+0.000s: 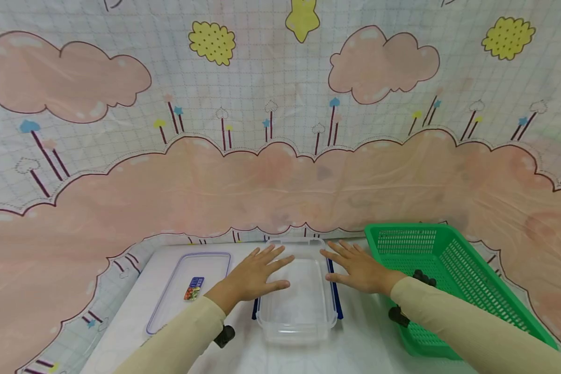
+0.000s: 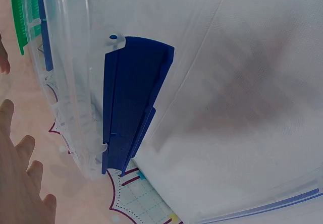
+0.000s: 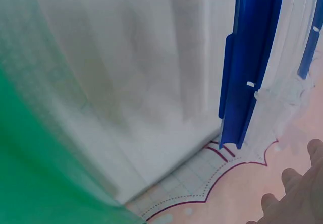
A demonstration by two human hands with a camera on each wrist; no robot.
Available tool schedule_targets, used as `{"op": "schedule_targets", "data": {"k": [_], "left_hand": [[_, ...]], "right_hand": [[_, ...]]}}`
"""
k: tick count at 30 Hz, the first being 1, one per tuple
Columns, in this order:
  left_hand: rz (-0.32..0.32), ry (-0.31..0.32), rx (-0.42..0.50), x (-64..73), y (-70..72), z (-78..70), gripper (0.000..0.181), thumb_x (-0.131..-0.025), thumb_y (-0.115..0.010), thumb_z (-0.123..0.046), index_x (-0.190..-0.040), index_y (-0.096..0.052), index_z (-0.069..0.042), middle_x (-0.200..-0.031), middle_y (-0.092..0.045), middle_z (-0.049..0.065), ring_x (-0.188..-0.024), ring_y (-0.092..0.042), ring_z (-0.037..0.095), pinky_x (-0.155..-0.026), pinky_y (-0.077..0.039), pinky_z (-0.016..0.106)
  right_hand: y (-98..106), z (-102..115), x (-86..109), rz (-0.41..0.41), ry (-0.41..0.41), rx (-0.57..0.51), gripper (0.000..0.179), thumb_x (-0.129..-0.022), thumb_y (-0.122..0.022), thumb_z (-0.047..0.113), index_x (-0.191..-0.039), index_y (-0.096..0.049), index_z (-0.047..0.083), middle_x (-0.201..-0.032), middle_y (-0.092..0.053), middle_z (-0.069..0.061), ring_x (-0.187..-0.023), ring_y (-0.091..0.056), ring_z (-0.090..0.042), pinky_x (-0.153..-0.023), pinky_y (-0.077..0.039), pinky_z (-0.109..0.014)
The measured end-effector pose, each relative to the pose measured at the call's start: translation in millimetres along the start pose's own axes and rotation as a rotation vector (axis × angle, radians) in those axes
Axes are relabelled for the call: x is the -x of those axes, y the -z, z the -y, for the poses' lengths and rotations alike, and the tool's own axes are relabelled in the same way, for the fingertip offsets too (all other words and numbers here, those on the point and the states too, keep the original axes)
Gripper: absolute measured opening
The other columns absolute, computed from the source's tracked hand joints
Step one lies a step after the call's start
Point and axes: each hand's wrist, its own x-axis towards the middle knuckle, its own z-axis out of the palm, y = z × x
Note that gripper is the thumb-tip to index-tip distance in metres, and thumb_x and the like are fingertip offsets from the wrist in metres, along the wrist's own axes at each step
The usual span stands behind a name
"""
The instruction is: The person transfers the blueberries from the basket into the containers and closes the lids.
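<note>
Low in the centre of the head view sits a clear box (image 1: 296, 331); the left hand (image 1: 258, 274) and right hand (image 1: 362, 270) are apart, fingers straight and spread, over its two sides. The left wrist view shows a blue latch's (image 2: 133, 98) broad face, only an edge from above. Strips of white table (image 1: 363, 335) separate the box from the purple-rimmed lid (image 1: 168, 306), lower left, and green basket (image 1: 472, 291), lower right.
</note>
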Motion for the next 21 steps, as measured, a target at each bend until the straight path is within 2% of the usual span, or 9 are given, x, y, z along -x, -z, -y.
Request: {"op": "schedule_targets", "data": {"k": [4, 7, 10, 13, 15, 17, 19, 21], "left_hand": [[-0.001, 0.001, -0.01, 0.5, -1.2, 0.0, 0.068, -0.096, -0.037, -0.066, -0.155, -0.029, -0.033, -0.163, -0.021, 0.002, -0.151, -0.016, 0.03, -0.121, -0.016, 0.056], [-0.027, 0.03, -0.012, 1.0, -3.4, 0.7, 0.068, -0.097, -0.037, -0.066, -0.155, -0.029, -0.033, -0.163, -0.023, 0.003, -0.15, -0.019, 0.03, -0.12, -0.018, 0.056], [-0.085, 0.106, 0.005, 2.1, -8.5, 1.8, 0.066, -0.098, -0.043, -0.061, -0.154, -0.034, -0.029, -0.158, -0.034, 0.007, -0.145, -0.031, 0.032, -0.117, -0.027, 0.054], [-0.166, 0.225, 0.053, 5.4, -16.9, 2.8, 0.06, -0.097, -0.053, -0.051, -0.148, -0.046, -0.02, -0.144, -0.05, 0.011, -0.131, -0.049, 0.032, -0.108, -0.042, 0.052], [-0.218, 0.315, 0.118, 7.8, -24.5, 4.0, 0.053, -0.096, -0.061, -0.042, -0.14, -0.055, -0.015, -0.127, -0.059, 0.011, -0.11, -0.061, 0.028, -0.094, -0.052, 0.046], [-0.272, 0.399, 0.21, 9.9, -32.1, 4.6, 0.046, -0.093, -0.068, -0.034, -0.133, -0.062, -0.011, -0.11, -0.064, 0.008, -0.091, -0.064, 0.02, -0.079, -0.056, 0.038], [-0.334, 0.459, 0.319, 11.8, -38.7, 4.9, 0.041, -0.089, -0.072, -0.026, -0.126, -0.066, -0.008, -0.097, -0.065, 0.004, -0.076, -0.061, 0.013, -0.067, -0.053, 0.031], [-0.403, 0.493, 0.43, 13.3, -43.8, 4.4, 0.038, -0.087, -0.074, -0.021, -0.121, -0.068, -0.005, -0.09, -0.065, 0.002, -0.069, -0.058, 0.009, -0.06, -0.048, 0.026]], "right_hand": [[-0.9, 1.3, -0.2, -0.002, -0.002, 0.0, 0.069, -0.098, -0.047, 0.056, -0.155, -0.032, 0.018, -0.164, -0.017, -0.011, -0.149, -0.011, -0.041, -0.117, -0.006, -0.066], [2.7, 0.8, -0.7, -0.033, 0.009, -0.027, 0.069, -0.099, -0.048, 0.054, -0.154, -0.033, 0.016, -0.162, -0.02, -0.014, -0.148, -0.014, -0.044, -0.116, -0.008, -0.068], [11.2, -6.5, 0.2, -0.085, 0.019, -0.074, 0.067, -0.099, -0.051, 0.049, -0.154, -0.033, 0.015, -0.161, -0.022, -0.017, -0.147, -0.015, -0.045, -0.114, -0.009, -0.071], [23.0, -19.4, 2.1, -0.129, 0.007, -0.115, 0.067, -0.099, -0.052, 0.047, -0.155, -0.032, 0.015, -0.161, -0.022, -0.017, -0.147, -0.015, -0.045, -0.114, -0.012, -0.071], [32.1, -29.6, 4.1, -0.14, -0.022, -0.157, 0.066, -0.1, -0.052, 0.047, -0.155, -0.032, 0.016, -0.16, -0.025, -0.016, -0.147, -0.016, -0.045, -0.113, -0.016, -0.071], [40.1, -41.7, 6.0, -0.15, -0.056, -0.188, 0.066, -0.1, -0.051, 0.047, -0.154, -0.033, 0.014, -0.159, -0.029, -0.016, -0.145, -0.022, -0.044, -0.113, -0.022, -0.068], [47.9, -54.6, 9.6, -0.152, -0.101, -0.216, 0.066, -0.101, -0.049, 0.047, -0.153, -0.033, 0.011, -0.156, -0.033, -0.018, -0.142, -0.029, -0.044, -0.111, -0.028, -0.066], [54.9, -68.6, 14.3, -0.163, -0.14, -0.229, 0.065, -0.102, -0.048, 0.046, -0.151, -0.036, 0.006, -0.152, -0.038, -0.021, -0.135, -0.04, -0.044, -0.106, -0.036, -0.063]]}}
